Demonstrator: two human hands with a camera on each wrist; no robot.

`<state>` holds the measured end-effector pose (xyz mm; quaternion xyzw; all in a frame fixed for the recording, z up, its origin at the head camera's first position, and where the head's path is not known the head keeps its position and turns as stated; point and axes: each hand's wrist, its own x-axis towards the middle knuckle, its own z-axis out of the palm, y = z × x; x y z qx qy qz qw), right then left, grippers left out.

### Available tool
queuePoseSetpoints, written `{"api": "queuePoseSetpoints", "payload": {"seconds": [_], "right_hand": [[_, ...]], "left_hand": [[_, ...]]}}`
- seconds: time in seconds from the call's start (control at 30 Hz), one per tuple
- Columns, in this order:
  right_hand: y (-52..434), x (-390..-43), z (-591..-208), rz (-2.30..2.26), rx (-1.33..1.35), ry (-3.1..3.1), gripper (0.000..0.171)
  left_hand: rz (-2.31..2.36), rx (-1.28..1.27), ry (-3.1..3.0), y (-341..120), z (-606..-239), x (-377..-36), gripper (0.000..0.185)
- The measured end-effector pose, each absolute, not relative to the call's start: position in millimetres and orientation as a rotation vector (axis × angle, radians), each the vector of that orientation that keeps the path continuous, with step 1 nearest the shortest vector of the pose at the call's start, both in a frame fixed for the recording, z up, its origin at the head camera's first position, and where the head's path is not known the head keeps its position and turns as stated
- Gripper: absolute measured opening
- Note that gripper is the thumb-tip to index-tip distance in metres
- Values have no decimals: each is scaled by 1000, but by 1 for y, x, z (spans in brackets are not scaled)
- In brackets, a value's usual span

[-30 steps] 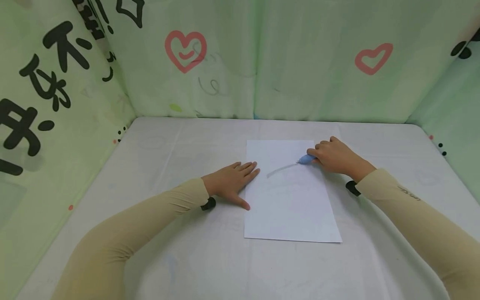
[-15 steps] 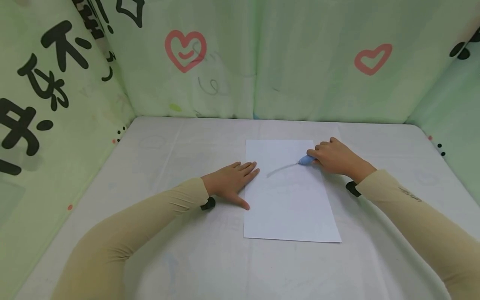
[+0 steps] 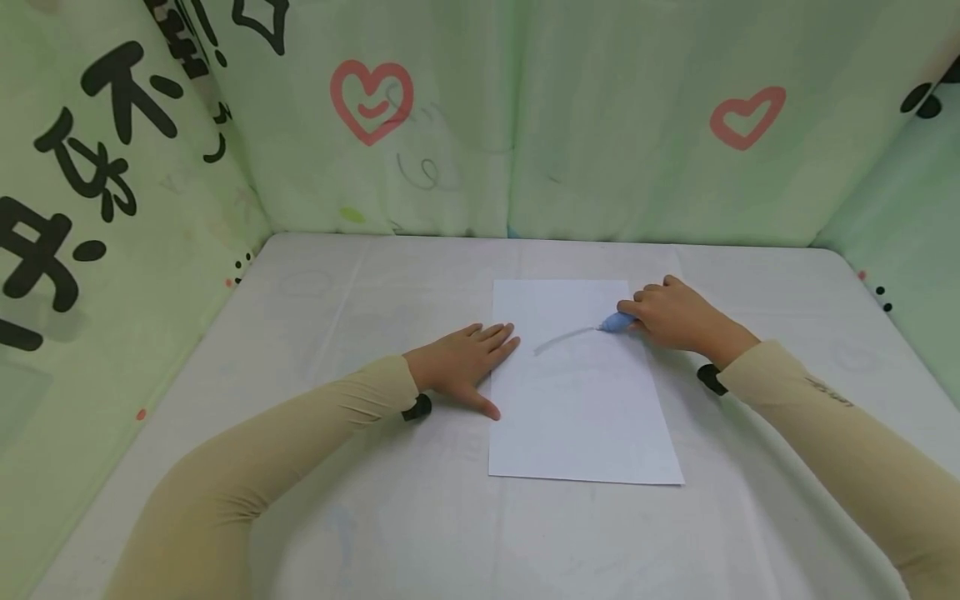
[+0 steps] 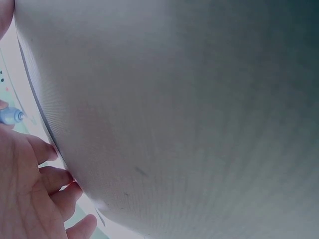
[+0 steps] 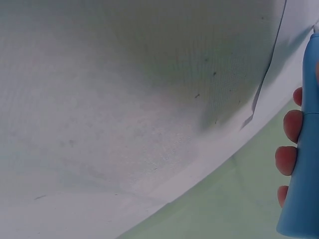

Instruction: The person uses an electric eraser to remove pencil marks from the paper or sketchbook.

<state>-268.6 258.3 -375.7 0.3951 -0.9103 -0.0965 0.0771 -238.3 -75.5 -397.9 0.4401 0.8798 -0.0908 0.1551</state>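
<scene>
A white sheet of paper (image 3: 581,417) lies on the cloth-covered table. My left hand (image 3: 461,367) rests flat with spread fingers over its left edge; in the left wrist view, this hand's fingertips (image 4: 75,191) lie along the sheet's edge. Near the top right of the paper, my right hand (image 3: 682,315) grips a thick blue pen-shaped tool (image 3: 617,322) with a narrow pale tip, pointing left. In the right wrist view, fingers (image 5: 293,125) wrap around the tool's blue barrel (image 5: 305,174). A thin grey streak (image 3: 562,339) runs from the tip down-left across the sheet.
White cloth (image 3: 405,517) covers the table. Green curtains (image 3: 600,167) with red hearts and black lettering stand along the back and both sides. A dark band piece (image 3: 417,407) sits under the left wrist, another (image 3: 711,379) under the right.
My right hand and the blue tool have shifted slightly to the right, and the grey streak's upper end with them. The left hand and the paper stay put.
</scene>
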Motion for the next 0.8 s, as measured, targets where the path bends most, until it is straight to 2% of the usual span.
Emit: {"api": "queuePoseSetpoints", "payload": {"seconds": [0.8], "right_hand": [[252,-271,-375,-316,1189,-2720,17]], "left_hand": [[-251,1267,2523,-75,-397,-237,111]]}}
